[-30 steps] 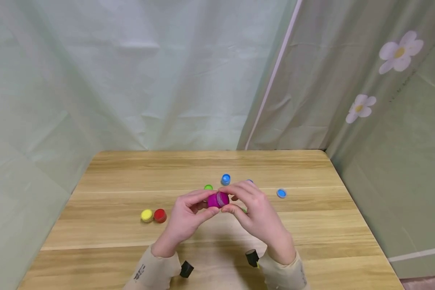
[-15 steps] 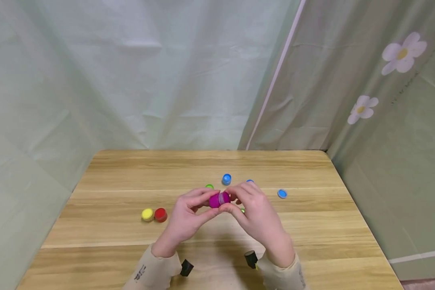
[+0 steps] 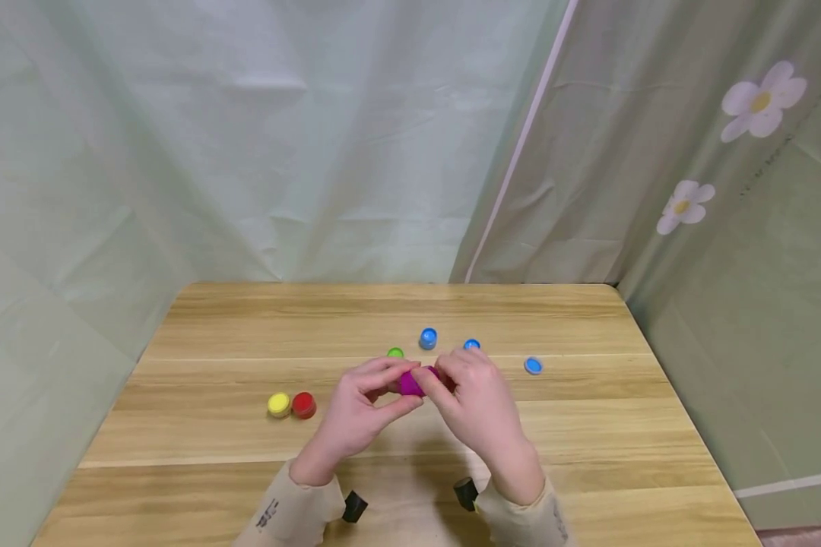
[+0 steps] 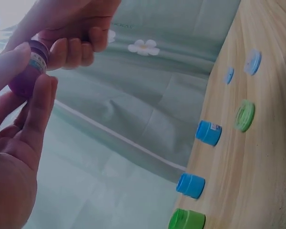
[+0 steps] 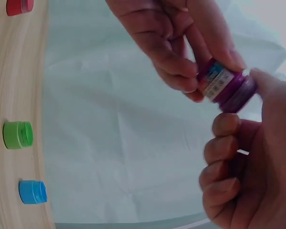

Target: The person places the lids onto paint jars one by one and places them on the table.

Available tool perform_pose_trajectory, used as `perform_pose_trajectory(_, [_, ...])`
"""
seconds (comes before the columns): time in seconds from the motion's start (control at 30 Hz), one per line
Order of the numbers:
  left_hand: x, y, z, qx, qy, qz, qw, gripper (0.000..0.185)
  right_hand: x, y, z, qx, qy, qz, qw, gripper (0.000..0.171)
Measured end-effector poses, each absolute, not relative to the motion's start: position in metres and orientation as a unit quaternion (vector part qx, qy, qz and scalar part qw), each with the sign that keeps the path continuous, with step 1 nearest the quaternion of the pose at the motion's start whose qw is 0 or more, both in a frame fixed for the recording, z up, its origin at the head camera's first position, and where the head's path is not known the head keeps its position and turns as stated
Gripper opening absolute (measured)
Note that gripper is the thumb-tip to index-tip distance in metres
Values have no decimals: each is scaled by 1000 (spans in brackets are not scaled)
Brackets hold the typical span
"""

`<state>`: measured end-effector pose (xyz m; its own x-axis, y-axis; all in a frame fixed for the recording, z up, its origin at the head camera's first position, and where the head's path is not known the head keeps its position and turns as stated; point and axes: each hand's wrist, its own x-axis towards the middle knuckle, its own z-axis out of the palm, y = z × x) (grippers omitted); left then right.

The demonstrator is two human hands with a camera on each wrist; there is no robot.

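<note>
Both hands (image 3: 417,399) around purple jar (image 3: 412,382)

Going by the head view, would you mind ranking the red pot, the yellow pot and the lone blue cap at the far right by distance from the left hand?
Measured from the left hand:
1. Red pot, just to its left.
2. Yellow pot, touching the red pot's outer side, farther left.
3. Blue cap, far right, beyond the right hand.

Head view bright and evenly lit, edges bowed; wrist views dim, close hands (image 4: 19,133) perhaps slightly blurred.
</note>
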<state>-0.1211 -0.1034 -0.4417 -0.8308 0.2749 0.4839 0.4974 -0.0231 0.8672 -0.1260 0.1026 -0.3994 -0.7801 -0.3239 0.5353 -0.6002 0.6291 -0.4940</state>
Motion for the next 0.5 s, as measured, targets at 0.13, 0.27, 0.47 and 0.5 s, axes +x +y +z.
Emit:
perform_pose_trajectory(0.13, [-119, -107, -439, -223, -702, -674, 53, 37, -127, 108, -401, 254, -878, 370, 169, 32])
perform_pose_trajectory(0.27, [-118, -110, -436, -199, -681, -704, 25, 35, -129, 118, -399, 297, -854, 399, 149, 23])
perform_pose_trajectory(0.47, [-121, -113, -436, -231, -656, -718, 29, 31, -133, 122, -394, 395, -822, 373, 172, 50])
perform_pose_trajectory(0.5, [-121, -113, -436, -238, -654, -718, 29, 31, -134, 121, -394, 403, -818, 369, 176, 48])
